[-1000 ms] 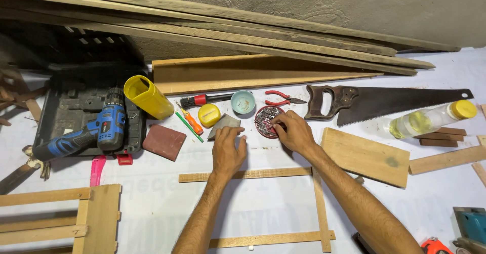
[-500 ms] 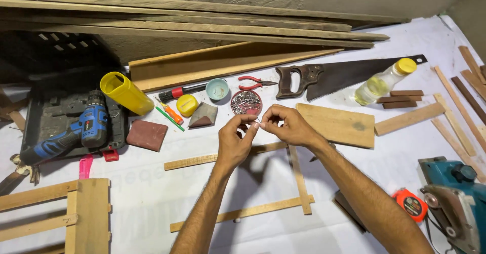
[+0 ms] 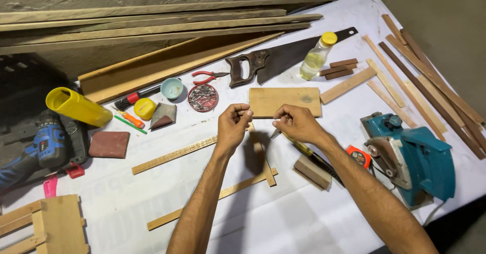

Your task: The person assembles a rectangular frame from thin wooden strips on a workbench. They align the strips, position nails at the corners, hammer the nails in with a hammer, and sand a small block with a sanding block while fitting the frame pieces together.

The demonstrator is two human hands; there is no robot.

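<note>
Between the two hands, just above the thin wood strips, something tiny is pinched. It is too small to tell for sure, but it looks like a little nail. The left hand has its fingers curled and pinching at the tips. The right hand is curled and pinching too, and a thin dark point pokes out under it. A nail like this is likely light, hard and easy to drop, with a sharp end. It is best held by its middle, between thumb and finger.

At 12 o'clock from the hands lies a flat wood board. At 11 o'clock sits a round tin of nails, with red pliers behind it. A hand saw and a clear bottle lie farther back. At 3 o'clock stands a blue power saw, close to the right arm. At 9 o'clock, well apart, are a yellow cup and a blue drill.
</note>
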